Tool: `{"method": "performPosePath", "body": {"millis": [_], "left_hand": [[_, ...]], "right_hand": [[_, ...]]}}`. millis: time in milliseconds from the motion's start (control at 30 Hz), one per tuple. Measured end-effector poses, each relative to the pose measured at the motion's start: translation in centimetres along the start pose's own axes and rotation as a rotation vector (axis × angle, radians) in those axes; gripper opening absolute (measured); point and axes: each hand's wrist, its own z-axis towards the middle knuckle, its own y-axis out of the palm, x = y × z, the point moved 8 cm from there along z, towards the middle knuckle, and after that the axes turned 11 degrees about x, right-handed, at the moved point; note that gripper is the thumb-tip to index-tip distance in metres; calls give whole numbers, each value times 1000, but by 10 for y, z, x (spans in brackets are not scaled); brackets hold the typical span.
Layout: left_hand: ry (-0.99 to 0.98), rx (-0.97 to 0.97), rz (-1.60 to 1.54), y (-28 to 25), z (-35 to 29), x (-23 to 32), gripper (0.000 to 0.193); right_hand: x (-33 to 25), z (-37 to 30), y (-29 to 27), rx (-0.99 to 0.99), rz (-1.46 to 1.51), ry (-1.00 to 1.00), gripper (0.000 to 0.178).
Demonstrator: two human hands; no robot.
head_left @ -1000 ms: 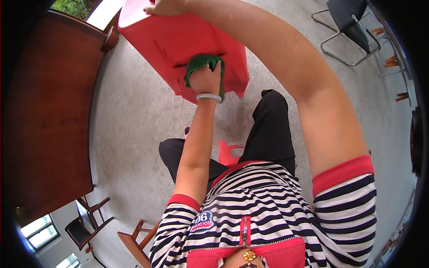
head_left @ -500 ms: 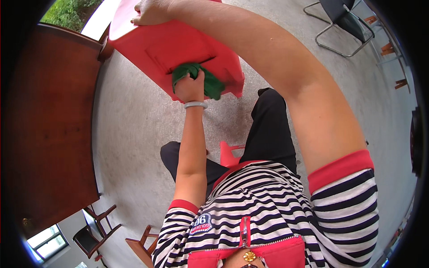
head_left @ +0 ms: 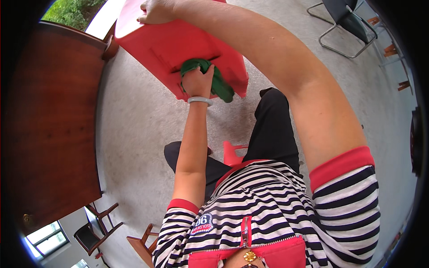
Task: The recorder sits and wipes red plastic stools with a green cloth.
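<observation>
In front of me stands a large red plastic piece of furniture [head_left: 178, 42], chair- or stool-like, its flat face turned towards me and its upper part cut off by the frame. My right hand [head_left: 158, 11] reaches across to its upper edge, fingers curled over it. Lower down, my left hand [head_left: 197, 82] is closed on a bunched green cloth [head_left: 219, 85] and presses it to the red face beside a slot-like recess. One end of the cloth hangs loose to the right of the hand.
A small red stool [head_left: 231, 154] shows between my legs. A dark wooden door [head_left: 53, 125] fills the left side. Chairs stand at the lower left [head_left: 89, 234] and a black metal-framed chair [head_left: 346, 22] at the upper right. Grey concrete floor [head_left: 129, 129] lies around.
The left hand and green cloth appear slightly further right; the cloth's loose end hangs lower. The whole view has shifted a little, while the right hand keeps its hold on the red edge.
</observation>
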Motion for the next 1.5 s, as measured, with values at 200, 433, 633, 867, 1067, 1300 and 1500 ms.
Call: {"method": "performPosePath", "body": {"millis": [200,433,633,867,1067,1300,1500], "left_hand": [[20,94,-133,-4,1,7,34],[54,106,34,-3,-3,7,30],[25,126,52,-3,-6,2,30],[124,141,34,9,-7,22,34],[83,135,12,-1,-8,7,32],[43,164,1,1,-6,4,31],[87,176,-8,-1,-5,19,32]], "right_hand": [[-5,6,10,-64,-49,32,43],[0,-1,-4,-2,79,166,45],[-2,-1,3,-77,-56,8,41],[10,4,8,-6,59,140,42],[-1,-3,-1,-9,69,145,43],[-8,2,6,-63,-94,-42,38],[-8,3,8,-129,-203,-101,40]]}}
